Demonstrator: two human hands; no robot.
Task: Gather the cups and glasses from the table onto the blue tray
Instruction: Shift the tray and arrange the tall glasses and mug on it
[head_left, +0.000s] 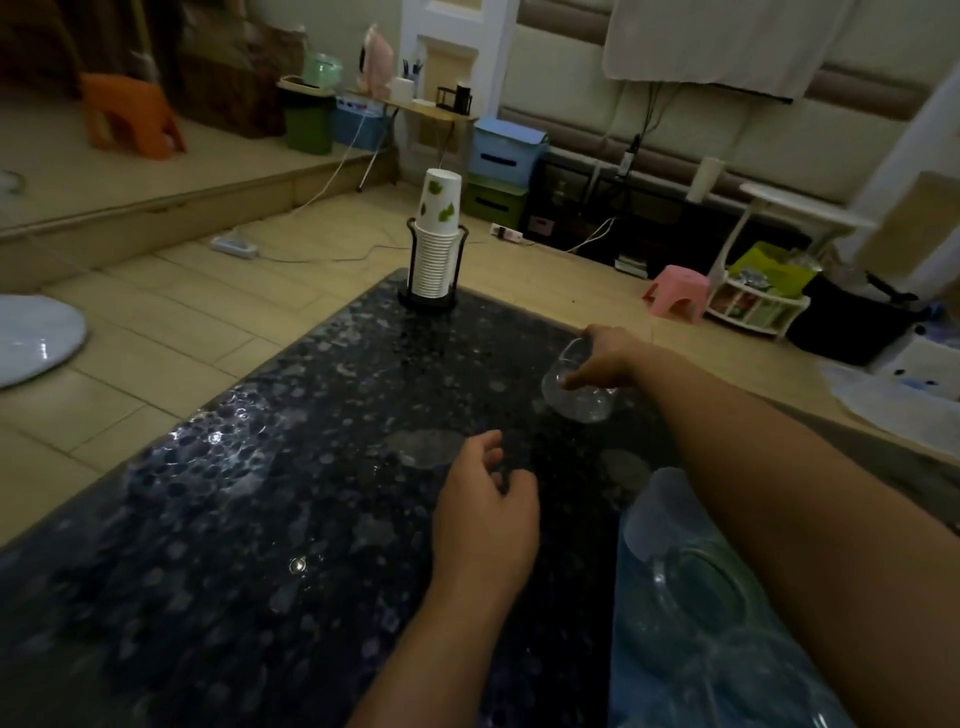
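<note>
Right hand (605, 358) stretched toward the far right edge of the surface (234, 493), grip curled round a tilted clear glass (574, 387). Left hand (485, 512) hovering mid-surface, fingers loosely bent, holding nothing. Blue tray (670, 525) at near right edge, glasses inside.

The surface (249, 519) was black, speckled all over with pale grey and bluish round spots, glossy where light struck it. The tray (670, 525) was a translucent light blue. The glass (576, 395) was clear and colourless. The stack of paper cups (439, 234) was white, the topmost printed with green leaf shapes, and its wire holder (427, 301) was black. The floor (171, 322) was laid in beige tiles with darker seams. Beyond stood an orange stool (130, 111), a pink stool (678, 291), a green bin (309, 122), a blue box (506, 148) over a green one, and a lime-green bag (774, 270).
</note>
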